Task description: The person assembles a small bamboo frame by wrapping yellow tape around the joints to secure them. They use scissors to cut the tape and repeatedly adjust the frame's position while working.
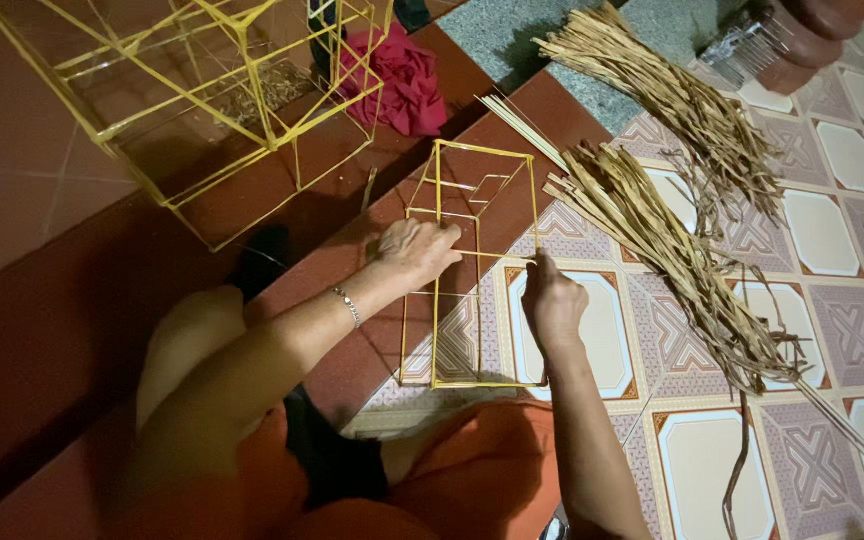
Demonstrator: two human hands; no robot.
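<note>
A small box frame of thin yellow sticks (452, 180) stands on the floor in front of me. My left hand (415, 251) grips one of its upright sticks near the middle; a bracelet is on that wrist. My right hand (552, 303) pinches the frame's right-hand upright, fingers closed on it. Both hands hold the same frame, about a hand's width apart.
A bigger yellow stick frame (242, 110) lies at the top left, next to a red cloth (402, 80). Bundles of dry straw-coloured strips (682, 230) and thin sticks spread over the patterned tile floor (822, 230) on the right. A dark red step (32, 150) runs along the left.
</note>
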